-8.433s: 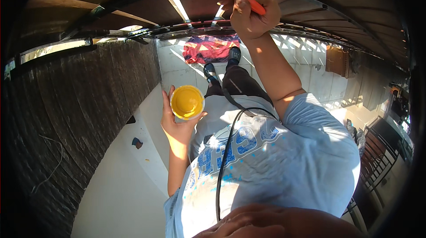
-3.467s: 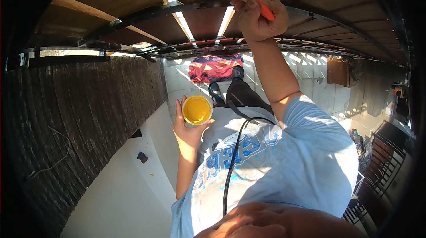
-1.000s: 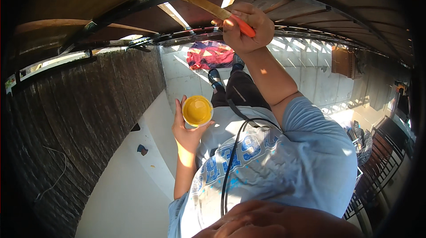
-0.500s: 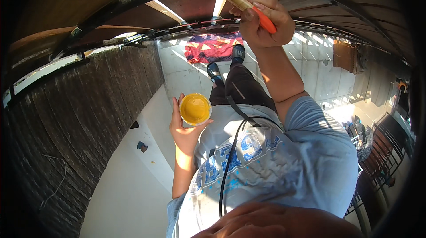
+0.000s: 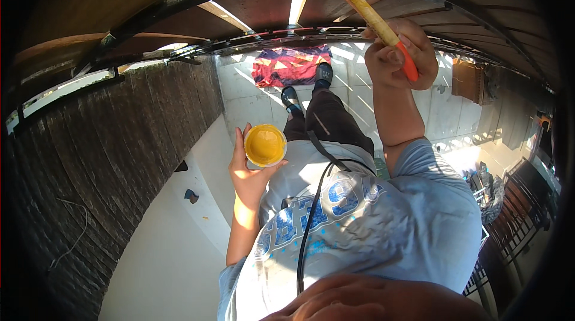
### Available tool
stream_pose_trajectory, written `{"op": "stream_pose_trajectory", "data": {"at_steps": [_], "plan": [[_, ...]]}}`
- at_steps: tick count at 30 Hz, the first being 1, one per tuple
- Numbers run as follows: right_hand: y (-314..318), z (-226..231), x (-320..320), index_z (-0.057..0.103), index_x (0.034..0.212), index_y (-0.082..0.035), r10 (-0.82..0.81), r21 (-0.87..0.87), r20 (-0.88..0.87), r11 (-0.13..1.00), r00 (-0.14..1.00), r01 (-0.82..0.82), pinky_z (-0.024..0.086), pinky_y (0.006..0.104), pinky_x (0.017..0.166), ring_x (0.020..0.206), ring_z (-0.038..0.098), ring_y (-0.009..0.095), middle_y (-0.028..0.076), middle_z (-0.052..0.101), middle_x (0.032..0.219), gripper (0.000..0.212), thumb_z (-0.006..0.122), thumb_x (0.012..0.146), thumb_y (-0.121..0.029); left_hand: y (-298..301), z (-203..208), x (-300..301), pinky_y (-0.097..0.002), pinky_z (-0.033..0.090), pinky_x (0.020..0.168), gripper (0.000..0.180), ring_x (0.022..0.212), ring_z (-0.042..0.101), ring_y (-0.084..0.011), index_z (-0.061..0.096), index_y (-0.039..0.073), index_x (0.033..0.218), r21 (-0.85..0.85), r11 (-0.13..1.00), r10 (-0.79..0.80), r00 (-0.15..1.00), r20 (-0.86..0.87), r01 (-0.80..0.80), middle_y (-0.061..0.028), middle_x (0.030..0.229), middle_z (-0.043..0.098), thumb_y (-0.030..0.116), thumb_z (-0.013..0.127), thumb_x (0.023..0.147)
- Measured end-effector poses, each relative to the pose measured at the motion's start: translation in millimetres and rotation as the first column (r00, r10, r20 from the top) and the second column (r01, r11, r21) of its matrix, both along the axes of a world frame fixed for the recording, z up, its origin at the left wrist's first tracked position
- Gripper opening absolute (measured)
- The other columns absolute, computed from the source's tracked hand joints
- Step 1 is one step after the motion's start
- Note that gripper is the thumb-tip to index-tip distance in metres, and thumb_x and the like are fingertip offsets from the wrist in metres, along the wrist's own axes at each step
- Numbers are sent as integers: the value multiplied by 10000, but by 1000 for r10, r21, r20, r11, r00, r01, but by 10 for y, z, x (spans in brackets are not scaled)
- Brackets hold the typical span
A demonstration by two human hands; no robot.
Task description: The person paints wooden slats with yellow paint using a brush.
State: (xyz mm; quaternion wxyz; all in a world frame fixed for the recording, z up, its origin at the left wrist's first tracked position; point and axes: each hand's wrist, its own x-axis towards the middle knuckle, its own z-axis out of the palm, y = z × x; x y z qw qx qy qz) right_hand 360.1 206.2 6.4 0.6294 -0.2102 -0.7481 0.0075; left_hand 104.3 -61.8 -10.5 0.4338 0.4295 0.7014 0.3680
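Left fingers (image 5: 238, 144) gripped a cup (image 5: 266, 129) near the waist, yellow paint (image 5: 265, 146) unused inside; right fingers (image 5: 380, 58) clasped a raised, orange-ended stick (image 5: 360, 6) — far end unseen, so what was done couldn't be told.

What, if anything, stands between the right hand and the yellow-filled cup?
Nothing visible: between the right hand, holding the stick, and the cup in the left hand, only legs and floor show, lower down.

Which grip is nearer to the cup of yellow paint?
Left. The left grip holds the cup of yellow paint by its side; the right grip is apart from it, higher and rightward in view, holding the orange-ended handle.
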Motion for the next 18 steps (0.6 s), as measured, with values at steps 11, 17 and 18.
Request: {"op": "stream_pose_trajectory", "data": {"at_steps": [11, 17, 18], "plan": [[-8, 101, -539, 591, 1116, -16, 218, -112, -49, 969, 975, -222, 588, 321, 578, 690, 726, 269, 194, 721, 900, 256, 747, 954, -139, 13, 67, 12, -391, 493, 1093, 1216, 1325, 597, -307, 290, -96, 1561, 23, 1000, 16, 999, -29, -15, -259, 1504, 524, 83, 996, 587], [84, 15, -681, 622, 1012, -86, 101, -119, -22, 988, 995, -103, 584, 295, 608, 694, 729, 237, 85, 724, 841, 449, 948, 729, -212, -7, 147, -5, -387, 473, 1113, 1221, 1350, 576, -302, 285, -92, 1565, 23, 999, 39, 998, -45, -38, -250, 1513, 519, 110, 998, 595], [98, 43, -691, 622, 1012, -86, 102, -116, -24, 988, 995, -104, 584, 295, 608, 694, 729, 237, 85, 724, 841, 449, 948, 729, -212, -18, 136, -10, -384, 467, 1118, 1223, 1356, 571, -300, 283, -92, 1565, 27, 999, 45, 998, -37, -45, -249, 1516, 516, 110, 999, 595]]}}
